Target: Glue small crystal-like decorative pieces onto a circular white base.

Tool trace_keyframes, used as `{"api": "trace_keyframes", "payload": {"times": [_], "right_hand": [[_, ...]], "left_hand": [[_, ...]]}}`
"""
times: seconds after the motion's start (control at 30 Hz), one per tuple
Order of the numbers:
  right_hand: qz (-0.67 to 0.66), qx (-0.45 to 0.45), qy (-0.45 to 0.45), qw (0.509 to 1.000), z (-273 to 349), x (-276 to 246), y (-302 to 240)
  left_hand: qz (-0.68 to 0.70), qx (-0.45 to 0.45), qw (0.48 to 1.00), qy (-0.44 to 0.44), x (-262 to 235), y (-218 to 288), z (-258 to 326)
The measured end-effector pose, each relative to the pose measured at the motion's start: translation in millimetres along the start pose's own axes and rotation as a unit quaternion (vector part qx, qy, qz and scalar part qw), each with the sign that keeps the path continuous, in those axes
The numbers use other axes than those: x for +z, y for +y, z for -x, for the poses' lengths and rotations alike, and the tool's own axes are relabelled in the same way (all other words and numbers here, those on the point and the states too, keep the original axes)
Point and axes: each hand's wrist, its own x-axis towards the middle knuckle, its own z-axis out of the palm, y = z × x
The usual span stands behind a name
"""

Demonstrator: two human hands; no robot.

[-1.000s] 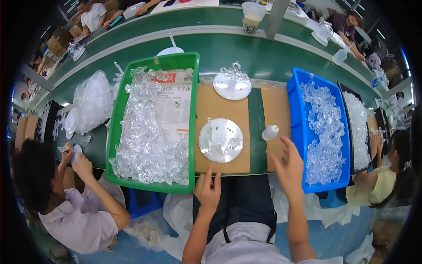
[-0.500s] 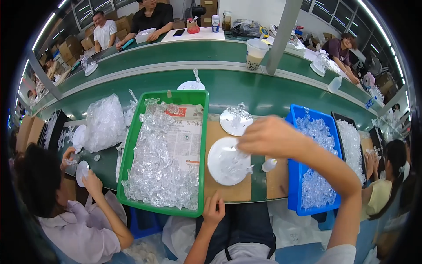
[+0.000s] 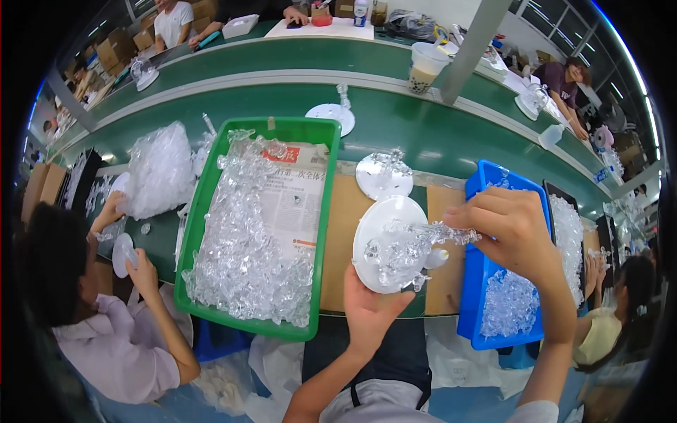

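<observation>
My left hand [image 3: 371, 314] grips the lower rim of a round white disc [image 3: 398, 206], which is raised and tilted above the cardboard. Clear plastic pieces [image 3: 395, 254] cover the disc's middle. From this cluster a knobbly clear plastic stem [image 3: 451, 233] reaches right, its end pinched in the fingers of my right hand [image 3: 513, 229]. Whether the stem is joined to the cluster I cannot tell. Just behind lies a second white disc [image 3: 374, 185] bearing clear pieces. A small white bottle [image 3: 437, 258] shows partly beside the held disc.
At left stands a green tray [image 3: 185, 264] of clear parts on newspaper; at right, a blue bin [image 3: 474, 337] of clear parts. Another white disc [image 3: 326, 125] with an upright clear stem sits farther back. A drink cup [image 3: 425, 67] stands by the metal post [image 3: 474, 53]. A co-worker [image 3: 120, 338] sits at left.
My left hand has come up from the table's edge and lifted the white disc off the cardboard. My right hand has shifted right, off the disc, onto the stem's end.
</observation>
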Motion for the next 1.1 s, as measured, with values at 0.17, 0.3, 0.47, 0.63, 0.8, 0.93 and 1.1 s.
{"api": "trace_keyframes", "payload": {"times": [0.17, 0.3, 0.47, 0.63, 0.8, 0.93, 1.1], "right_hand": [[-0.001, 0.047, -0.020, 0.999, 13.7, 15.6, -12.9], [-0.019, 0.063, -0.013, 0.998, 30.1, 29.1, -22.8], [-0.216, 0.365, 0.193, 0.885, 64.5, 53.7, -67.7], [-0.372, 0.412, 0.096, 0.826, 64.5, 76.7, -102.5], [-0.452, 0.414, 0.128, 0.780, 50.3, 98.5, -103.5], [-0.462, 0.430, 0.116, 0.767, 47.6, 95.5, -109.1], [-0.495, 0.440, 0.136, 0.737, 44.7, 98.2, -114.3]], "left_hand": [[0.034, -0.040, 0.995, 0.087, -2.6, 7.3, 3.0], [0.052, -0.034, 0.994, 0.091, -4.7, 4.3, 2.9], [0.060, -0.037, 0.991, 0.115, -12.8, -0.2, 12.2], [0.050, -0.026, 0.995, 0.088, -6.8, -5.9, 18.7], [0.026, -0.035, 0.996, 0.077, -11.6, -5.3, 24.2], [0.029, -0.036, 0.996, 0.071, -14.4, -1.1, 25.5], [0.026, -0.029, 0.997, 0.068, -16.7, 0.4, 26.2]]}}
